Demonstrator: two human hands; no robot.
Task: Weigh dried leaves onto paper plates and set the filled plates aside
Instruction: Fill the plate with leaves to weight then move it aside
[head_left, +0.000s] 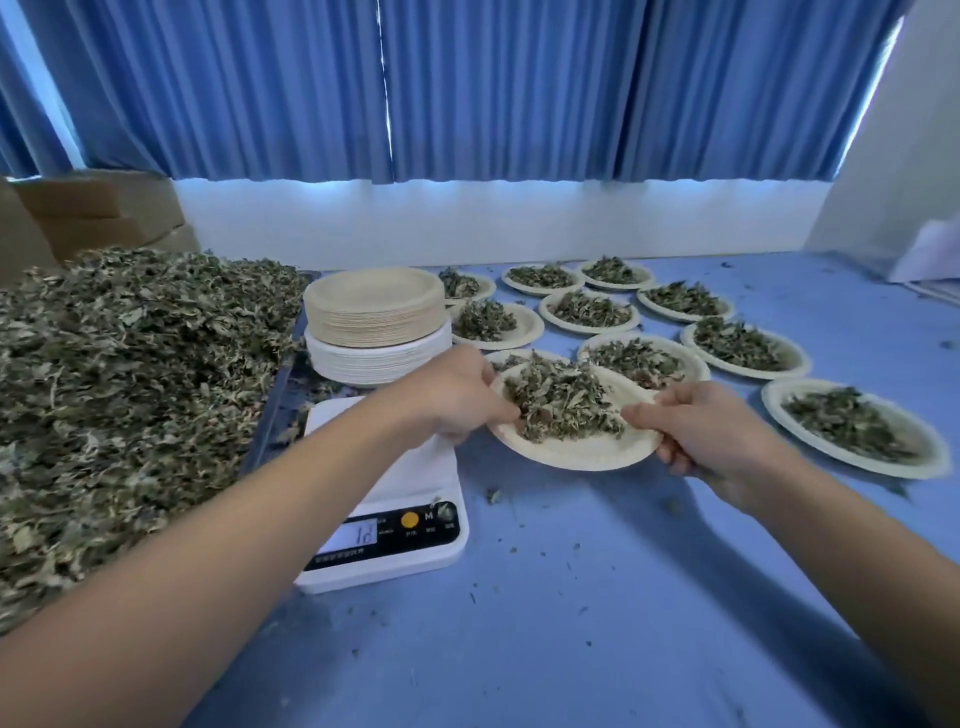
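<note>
Logging from the remote station, largest item first.

- Table (571, 597): blue top, carries everything below.
- Heap of dried leaves (130, 389): far left, beside the scale; I judge this keeps each handful's trip short.
- Filled plates (772, 410): about ten, ranked at the right rear, well apart from the heap, likely to separate weighed lots from loose stock.
- Stack of empty plates (374, 317): just behind the scale, within easy reach.
- Scale (415, 478): pan bare; display too blurred for me to read.
- Held plate (571, 454): loaded with leaves, apparently off the table, just right of the scale and near the filled rows.
- Left hand (457, 400), right hand (711, 436): each pinches an opposite rim, thumb on top, presumably to keep the shallow plate level.
- Leaf crumbs (492, 494): scattered on the table.
</note>
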